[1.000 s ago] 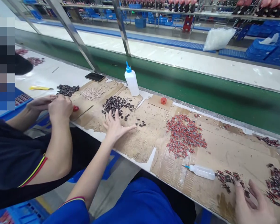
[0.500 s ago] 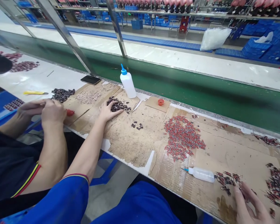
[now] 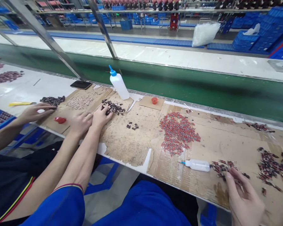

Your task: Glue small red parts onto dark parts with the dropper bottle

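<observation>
My left hand (image 3: 101,116) lies at the near left edge of a pile of small dark pieces (image 3: 116,108), its thumb apart from its fingers. A co-worker's hand (image 3: 81,123) is right beside it. My right hand (image 3: 244,196) is over a small cluster of dark and red pieces (image 3: 220,166), thumb and fingertips close together; whatever is between them is too small to make out. A clear squeeze bottle with a needle tip (image 3: 197,165) lies just left of that cluster. Farther left spreads a heap of red-and-dark small parts (image 3: 179,131).
A white bottle with a blue nozzle (image 3: 119,84) stands behind the dark pile. A red cap (image 3: 154,100) sits on a cardboard piece. Also here are a phone (image 3: 80,84), a yellow cutter (image 3: 21,104), pale bits (image 3: 80,102) and a red object (image 3: 60,120). Another dark-red pile (image 3: 270,164) lies far right.
My left hand has drawn its fingers in at the dark pile. My right hand's fingertips have come closer together. The co-worker's hands have separated, one reaching beside my left hand. The view has shifted.
</observation>
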Tool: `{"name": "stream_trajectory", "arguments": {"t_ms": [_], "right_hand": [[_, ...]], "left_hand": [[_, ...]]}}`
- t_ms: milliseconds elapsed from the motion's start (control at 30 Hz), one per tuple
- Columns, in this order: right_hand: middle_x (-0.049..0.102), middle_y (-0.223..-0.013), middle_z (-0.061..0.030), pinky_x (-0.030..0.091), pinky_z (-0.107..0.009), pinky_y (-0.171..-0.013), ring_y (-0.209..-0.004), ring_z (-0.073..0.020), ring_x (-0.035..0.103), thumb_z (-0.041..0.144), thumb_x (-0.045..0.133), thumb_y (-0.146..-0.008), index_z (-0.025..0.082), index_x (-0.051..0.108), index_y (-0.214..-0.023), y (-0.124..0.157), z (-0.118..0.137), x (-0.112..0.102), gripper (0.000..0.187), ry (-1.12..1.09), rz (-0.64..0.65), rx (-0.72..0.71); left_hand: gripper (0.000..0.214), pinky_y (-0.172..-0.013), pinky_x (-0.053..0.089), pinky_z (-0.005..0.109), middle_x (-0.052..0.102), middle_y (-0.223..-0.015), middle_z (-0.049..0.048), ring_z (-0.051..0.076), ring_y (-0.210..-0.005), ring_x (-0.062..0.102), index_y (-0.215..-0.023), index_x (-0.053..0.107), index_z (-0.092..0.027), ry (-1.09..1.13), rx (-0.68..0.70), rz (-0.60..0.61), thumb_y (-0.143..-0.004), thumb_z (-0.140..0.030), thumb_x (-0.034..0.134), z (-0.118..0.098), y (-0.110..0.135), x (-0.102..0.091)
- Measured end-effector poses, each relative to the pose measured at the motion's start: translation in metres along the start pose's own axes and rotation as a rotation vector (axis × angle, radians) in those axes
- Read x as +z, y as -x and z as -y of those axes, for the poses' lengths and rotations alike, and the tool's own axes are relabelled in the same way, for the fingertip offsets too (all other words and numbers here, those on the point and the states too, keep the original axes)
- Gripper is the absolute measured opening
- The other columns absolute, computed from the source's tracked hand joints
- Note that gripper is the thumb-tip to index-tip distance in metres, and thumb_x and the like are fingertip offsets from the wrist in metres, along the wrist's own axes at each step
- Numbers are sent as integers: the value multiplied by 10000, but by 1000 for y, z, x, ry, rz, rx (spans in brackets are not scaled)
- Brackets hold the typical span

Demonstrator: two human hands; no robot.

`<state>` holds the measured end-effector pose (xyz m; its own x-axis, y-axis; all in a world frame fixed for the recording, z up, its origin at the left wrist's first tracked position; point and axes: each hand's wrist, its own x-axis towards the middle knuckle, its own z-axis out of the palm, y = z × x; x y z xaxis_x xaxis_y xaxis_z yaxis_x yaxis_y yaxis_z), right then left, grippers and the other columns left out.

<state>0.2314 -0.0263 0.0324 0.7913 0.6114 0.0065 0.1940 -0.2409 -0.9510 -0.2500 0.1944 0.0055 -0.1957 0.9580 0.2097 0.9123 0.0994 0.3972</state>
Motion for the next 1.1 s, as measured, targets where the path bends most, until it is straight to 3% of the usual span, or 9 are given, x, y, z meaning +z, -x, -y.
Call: {"name": "stream_trajectory", "arguments": {"t_ms": [167, 300, 400, 533, 633, 733, 933, 1100], "right_hand": [[722, -1071, -129, 478, -493, -1017, -1025, -298, 666, 501, 777, -656, 142, 707, -996, 2, -8, -8, 500, -5, 18, -4], [727, -1035, -132, 532, -463, -917, -905, -261, 689, 487, 745, -696, 143, 703, -986, 3, -11, -10, 452, 33, 31, -66], [722, -1025, -122, 561, -416, -806, -785, -219, 678, 469, 706, -741, 167, 704, -961, 2, -11, -10, 374, 118, 109, -205], [689, -1062, -104, 522, -441, -858, -972, -259, 633, 451, 650, -807, 218, 685, -1053, -1, -10, -9, 341, 304, 302, -556], [647, -1116, -103, 451, -498, -945, -1085, -288, 570, 473, 631, -829, 250, 639, -1160, -5, -13, -4, 399, 411, 396, -756], [612, -1157, -109, 407, -525, -977, -1127, -311, 526, 519, 616, -832, 274, 604, -1221, -9, -17, 3, 459, 472, 464, -835], [616, -1179, -100, 400, -526, -982, -1159, -321, 473, 547, 594, -844, 281, 588, -1247, -15, -28, 12, 484, 509, 568, -883], [642, -1137, -100, 392, -535, -990, -1139, -316, 482, 513, 557, -880, 277, 603, -1224, -18, -32, 17, 419, 517, 584, -893]], "left_hand": [[239, -901, 437, 361, 607, -974, 59, 244, -985, 546, -924, 630, -192, -5, 111, -60, -820, -328, 465, -39, 29, 0], [214, -773, 489, 322, 594, -877, 53, 206, -824, 579, -814, 627, -220, 40, 261, 25, -837, -352, 460, -86, 73, 10], [223, -715, 500, 297, 581, -884, 67, 184, -781, 590, -807, 623, -207, 123, 499, 130, -867, -319, 441, -120, 110, 23], [215, -711, 502, 298, 571, -889, 72, 185, -784, 580, -834, 634, -208, 114, 618, 137, -903, -277, 443, -150, 147, 40], [205, -774, 505, 350, 588, -939, 96, 221, -863, 564, -845, 645, -203, 133, 601, 124, -910, -278, 465, -159, 157, 47], [172, -879, 480, 425, 600, -1011, 109, 262, -1000, 532, -863, 654, -209, 165, 585, 134, -896, -288, 504, -161, 159, 48], [172, -1006, 361, 532, 615, -1126, 95, 333, -1219, 434, -914, 653, -238, 178, 555, 130, -822, -381, 636, -157, 157, 43], [269, -1030, 340, 497, 631, -1149, 79, 291, -1185, 478, -1037, 621, -241, 241, 494, 163, -835, -418, 622, -161, 145, 33]]}}
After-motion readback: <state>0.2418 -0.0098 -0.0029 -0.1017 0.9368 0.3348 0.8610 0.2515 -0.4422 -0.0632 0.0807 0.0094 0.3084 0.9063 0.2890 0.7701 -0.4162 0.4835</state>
